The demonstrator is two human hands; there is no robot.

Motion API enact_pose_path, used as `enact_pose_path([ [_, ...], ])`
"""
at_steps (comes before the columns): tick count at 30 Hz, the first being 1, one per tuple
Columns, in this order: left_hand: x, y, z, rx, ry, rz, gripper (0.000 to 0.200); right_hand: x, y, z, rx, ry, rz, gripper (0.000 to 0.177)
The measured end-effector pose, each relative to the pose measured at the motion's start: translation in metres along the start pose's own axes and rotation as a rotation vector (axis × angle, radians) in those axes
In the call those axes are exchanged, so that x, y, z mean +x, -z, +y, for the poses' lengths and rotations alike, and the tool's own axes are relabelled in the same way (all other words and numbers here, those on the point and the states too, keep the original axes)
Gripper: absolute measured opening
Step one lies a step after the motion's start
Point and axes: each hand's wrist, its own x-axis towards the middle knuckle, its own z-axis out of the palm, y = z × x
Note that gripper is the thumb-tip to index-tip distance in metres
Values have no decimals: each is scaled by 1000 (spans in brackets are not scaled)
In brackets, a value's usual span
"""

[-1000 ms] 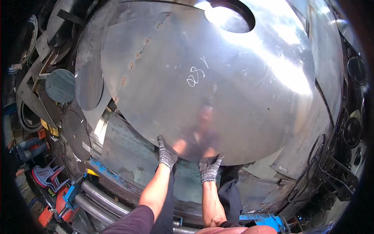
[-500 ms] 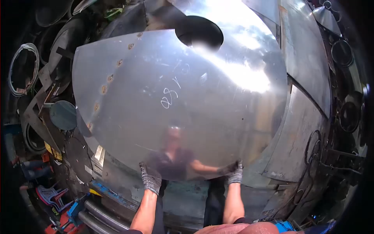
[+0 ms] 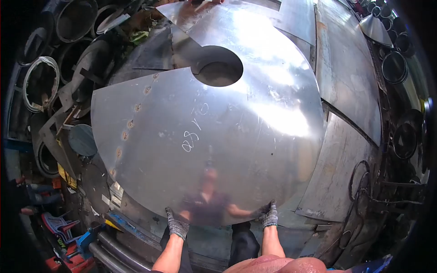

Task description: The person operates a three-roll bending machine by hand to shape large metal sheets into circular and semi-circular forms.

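A large shiny sheet-metal disc (image 3: 227, 150) fills the middle of the view. It has a round hole near its centre, an open wedge at the upper left, and handwritten white marks. Brown-tinged spots run in a row along its left straight edge. My left hand (image 3: 177, 223), in a grey knit glove, is closed on the near rim, thumb on top. Farther right on the same rim, my gloved right hand (image 3: 270, 215) holds on too. The fingers beneath the sheet are hidden. My reflection shows in the metal between them.
Flat metal sheets (image 3: 339, 168) lie along the right side. Metal rings (image 3: 41, 84) and curved offcuts crowd the left, with a small round plate (image 3: 83, 140). Steel rollers (image 3: 116, 252) are at the lower left. A metal cone (image 3: 374, 29) stands at the upper right.
The disc has come lower in view and appears flatter, with its whole hole and far edge now showing. Both hands keep their grip on the near rim.
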Motion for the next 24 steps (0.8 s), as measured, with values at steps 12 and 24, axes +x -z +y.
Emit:
enact_pose_path([
  [12,-157,-72,22,188,-194,149,77,-141,26,-35,-90,-76,-148,76],
  [24,-157,-69,6,114,-195,-51,77,-152,22,-52,-145,-100,-167,72],
])
